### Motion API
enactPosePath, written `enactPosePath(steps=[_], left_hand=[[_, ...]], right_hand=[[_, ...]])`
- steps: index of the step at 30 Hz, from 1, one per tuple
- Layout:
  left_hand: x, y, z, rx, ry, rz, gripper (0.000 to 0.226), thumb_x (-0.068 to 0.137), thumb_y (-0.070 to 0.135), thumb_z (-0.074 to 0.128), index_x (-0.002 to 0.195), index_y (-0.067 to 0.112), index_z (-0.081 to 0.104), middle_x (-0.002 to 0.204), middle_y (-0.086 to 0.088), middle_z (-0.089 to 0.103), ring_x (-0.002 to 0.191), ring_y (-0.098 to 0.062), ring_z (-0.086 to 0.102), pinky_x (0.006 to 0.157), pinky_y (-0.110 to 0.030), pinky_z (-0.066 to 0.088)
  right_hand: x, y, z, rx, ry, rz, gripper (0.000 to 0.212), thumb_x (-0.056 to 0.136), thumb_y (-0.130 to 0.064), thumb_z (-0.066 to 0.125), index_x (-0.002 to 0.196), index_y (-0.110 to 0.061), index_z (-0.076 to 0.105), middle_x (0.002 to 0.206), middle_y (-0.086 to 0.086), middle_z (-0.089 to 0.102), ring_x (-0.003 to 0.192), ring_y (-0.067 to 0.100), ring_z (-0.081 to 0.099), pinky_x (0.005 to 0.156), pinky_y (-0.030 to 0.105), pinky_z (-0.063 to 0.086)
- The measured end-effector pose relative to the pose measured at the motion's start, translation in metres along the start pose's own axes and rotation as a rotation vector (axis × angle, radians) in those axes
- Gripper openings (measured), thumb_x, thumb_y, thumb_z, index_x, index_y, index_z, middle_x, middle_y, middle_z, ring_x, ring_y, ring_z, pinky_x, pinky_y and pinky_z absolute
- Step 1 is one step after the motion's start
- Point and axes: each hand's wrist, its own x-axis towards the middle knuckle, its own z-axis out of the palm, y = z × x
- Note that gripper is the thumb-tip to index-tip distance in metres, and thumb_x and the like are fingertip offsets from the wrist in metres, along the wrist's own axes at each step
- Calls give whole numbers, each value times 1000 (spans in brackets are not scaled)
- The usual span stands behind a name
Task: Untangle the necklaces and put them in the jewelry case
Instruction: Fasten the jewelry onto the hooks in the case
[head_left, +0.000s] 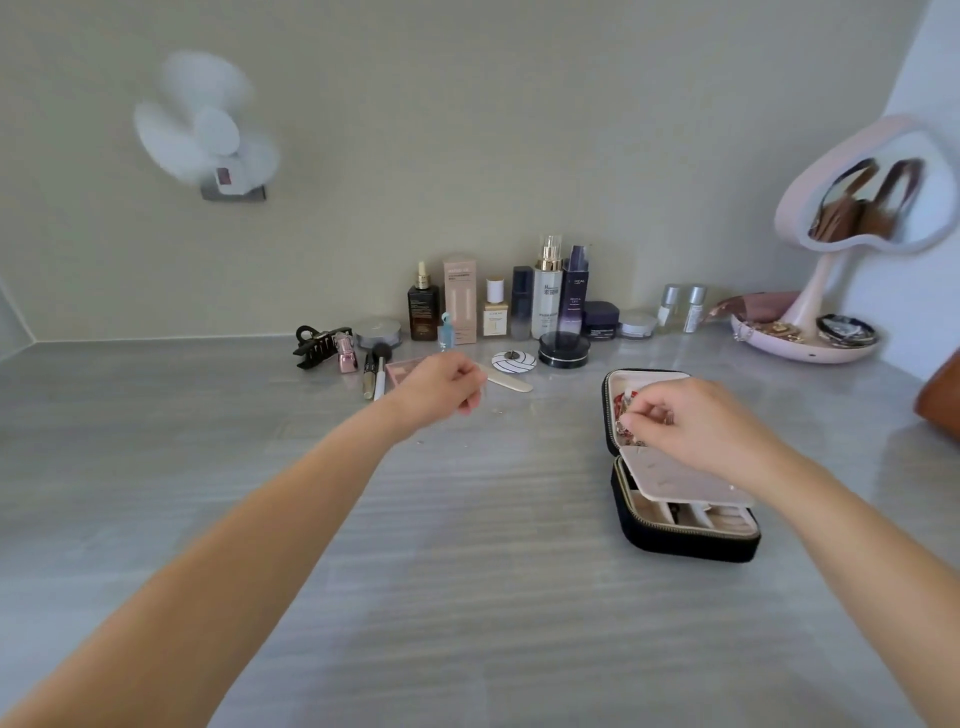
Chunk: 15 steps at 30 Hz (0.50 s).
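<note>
Half done at best, going by lay of things. Found necklaces (621, 404) as a red-and-silver clump in lid half of jewelry case (685, 543), i.e. already inside but prob. not yet sorted. Open on tabletop (467, 571), rt of centre, w/ pale flap (685, 475) folded over lower trays. Noted right hand (696, 423) over lid half, fingertips pinched on the clump; seems to be seating or picking at a strand. Noted left hand (441, 387) well apart to the left, fingers curled. Can't tell whether gripping a fine chain or nothing, too blurred. Spotted tiny specks (420, 441) on tabletop just below it, unidentifiable. Left to do, est.: check strands lie separate, settle them in, zip shut.
</note>
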Motion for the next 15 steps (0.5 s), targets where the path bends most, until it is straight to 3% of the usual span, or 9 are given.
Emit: enactPosePath(steps=[3,6,8,12,15], left_hand=[[1,28,12,7,-67,60,30,97,21,43,68,17,48,63,4,55,55,-7,46,41,-9,32],[1,53,26,-7,-109,125,30,97,20,43,68,16,48,66,0,56,57,-10,47,44,-10,34],[1,67,36,-14,-119,161,29,96,19,45,68,17,48,62,-1,54,55,-10,45,44,-11,34],[4,84,45,13,-98,212,25,95,20,47,70,18,48,66,-7,59,58,-14,50,55,-22,40],[6,89,48,-6,-108,241,25,95,21,47,70,18,49,69,-7,60,58,-13,51,53,-18,40]], right_hand=[[7,-6,2,303,-42,41,7,86,-19,62,90,-19,67,88,-8,68,41,0,55,50,12,44],[15,-20,4,655,-146,115,31,87,-13,62,117,-18,56,109,-4,63,43,6,57,47,17,47],[20,-30,5,756,-195,118,41,86,-12,64,124,-18,50,108,-1,66,48,7,59,49,18,48],[27,-29,-2,719,-207,142,28,81,-17,69,107,-14,58,81,2,70,55,3,61,50,20,39],[27,-22,-13,659,-193,157,14,79,-19,71,84,-8,64,65,2,62,47,2,52,44,17,34]])
